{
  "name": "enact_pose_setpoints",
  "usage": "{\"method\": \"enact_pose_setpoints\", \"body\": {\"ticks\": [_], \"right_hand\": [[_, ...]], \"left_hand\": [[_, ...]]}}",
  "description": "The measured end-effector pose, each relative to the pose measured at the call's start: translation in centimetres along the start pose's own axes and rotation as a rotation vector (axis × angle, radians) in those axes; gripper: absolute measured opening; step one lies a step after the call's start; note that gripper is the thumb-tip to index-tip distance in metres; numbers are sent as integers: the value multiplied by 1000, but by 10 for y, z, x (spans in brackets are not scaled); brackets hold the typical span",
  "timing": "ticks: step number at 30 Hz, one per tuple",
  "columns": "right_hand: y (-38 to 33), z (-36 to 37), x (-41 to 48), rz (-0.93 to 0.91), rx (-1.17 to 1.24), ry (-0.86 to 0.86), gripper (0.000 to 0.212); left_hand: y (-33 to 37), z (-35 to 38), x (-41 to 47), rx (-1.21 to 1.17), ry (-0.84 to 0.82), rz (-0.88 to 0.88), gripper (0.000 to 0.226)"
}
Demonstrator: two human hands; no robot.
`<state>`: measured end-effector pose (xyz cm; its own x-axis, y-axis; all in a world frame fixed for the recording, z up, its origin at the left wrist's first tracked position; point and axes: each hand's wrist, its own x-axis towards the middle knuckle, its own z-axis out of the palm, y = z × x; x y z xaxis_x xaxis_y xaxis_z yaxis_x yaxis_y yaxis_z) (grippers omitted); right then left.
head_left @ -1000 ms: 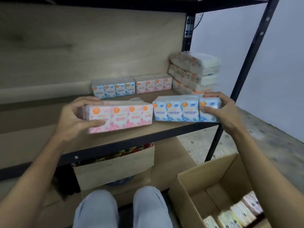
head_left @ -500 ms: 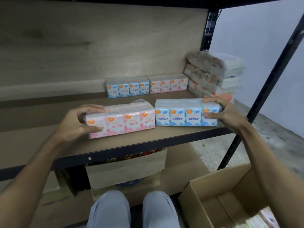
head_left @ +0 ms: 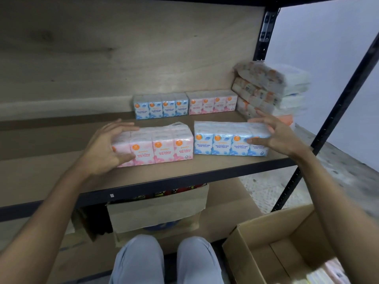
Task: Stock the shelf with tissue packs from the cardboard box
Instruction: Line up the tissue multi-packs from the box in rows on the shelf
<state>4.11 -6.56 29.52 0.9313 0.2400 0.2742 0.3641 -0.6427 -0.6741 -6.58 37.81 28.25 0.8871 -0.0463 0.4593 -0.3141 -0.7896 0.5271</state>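
Head view, one entry per item.

- Pink pack [head_left: 164,148]: rose-scented tissues, flat on the shelf [head_left: 184,177] near its front edge. A second ago it was tilted in a grip; it now rests on its base.
- Blue pack [head_left: 223,140]: fragrance-free tissues, just to the right of the pink pack with their ends almost meeting. It also sits flat.
- Left hand [head_left: 104,148]: at the pink pack's left end. Its fingers [head_left: 121,125], clamped on the pack half a second ago, are now spread and lifted off the top. The thumb lies close to the front face, and contact cannot be told.
- Right hand [head_left: 274,138]: at the blue pack's right end. Its fingers [head_left: 264,117] are splayed wide and hold nothing, with the thumb across the front face.
- Rear row: a second blue pack [head_left: 161,106] and a second pink pack [head_left: 212,102] stand against the back board.
- Stack [head_left: 266,89]: wrapped packs piled in the right rear corner.
- Cardboard box [head_left: 256,253]: on the floor at lower right, open, with a few packs [head_left: 328,273] blurred in its corner.

Judgement: both packs appear released and placed, starting a front row. The hands look free to return to the box.
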Motion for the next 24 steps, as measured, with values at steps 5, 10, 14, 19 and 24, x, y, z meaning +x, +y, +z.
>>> {"method": "enact_pose_setpoints", "body": {"ticks": [5, 10, 14, 19, 24], "right_hand": [[-37, 27, 5, -222, -316, 78, 63], [-43, 66, 15, -227, -535, 74, 70], [-36, 80, 14, -202, -641, 73, 70], [-28, 71, 19, -286, -621, 2, 76], [-22, 65, 29, -319, -544, -28, 73]], "left_hand": [[40, 24, 20, 199, -20, 81, 68], [63, 57, 41, 309, -159, 45, 79], [59, 71, 42, 391, -147, 42, 67], [57, 73, 40, 398, -57, 61, 58], [56, 78, 47, 412, -32, 55, 57]]}}
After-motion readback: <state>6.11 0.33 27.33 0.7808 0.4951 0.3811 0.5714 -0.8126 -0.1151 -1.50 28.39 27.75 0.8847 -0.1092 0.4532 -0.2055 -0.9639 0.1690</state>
